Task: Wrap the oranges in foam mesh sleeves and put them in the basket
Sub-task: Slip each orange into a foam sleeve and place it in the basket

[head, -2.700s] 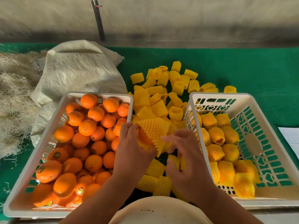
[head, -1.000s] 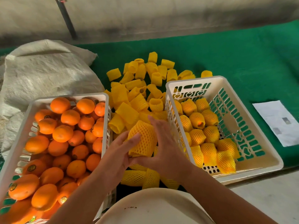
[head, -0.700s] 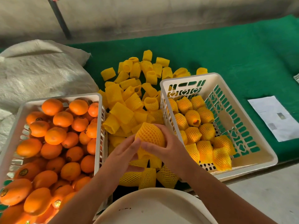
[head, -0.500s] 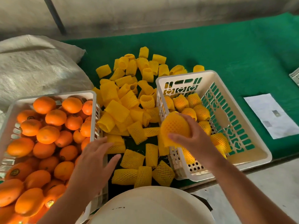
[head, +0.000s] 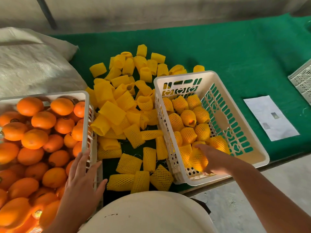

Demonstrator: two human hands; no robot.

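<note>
Reaching down into the right-hand white basket (head: 249,145), right hand (head: 212,159) with fingers curled round a mesh-wrapped orange (head: 196,159) — low in the basket's near corner, against the near wall. Resting beside it in the same basket, a cluster of already wrapped oranges (head: 187,116), packed toward the left wall and the far end, one showing orange skin through its open sleeve end.

Hovering at the inner wall of the left basket (head: 86,105), left hand (head: 82,179) with fingers straight and spread, holding nothing; whether fingertips touch the rim, unclear. Heaped inside that basket, bare oranges (head: 43,120), some carrying small stickers.

Lying between the two baskets on the green-covered table (head: 235,52), a loose pile of yellow foam mesh sleeves (head: 124,101) — spreading from the near edge to beyond the right basket's far end.

Further off: a white woven sack (head: 28,64) behind the left basket, a sheet of paper (head: 269,116) right of the right basket, and the corner of another white crate (head: 303,79) at the frame's right edge. Seen from the head camera only.
</note>
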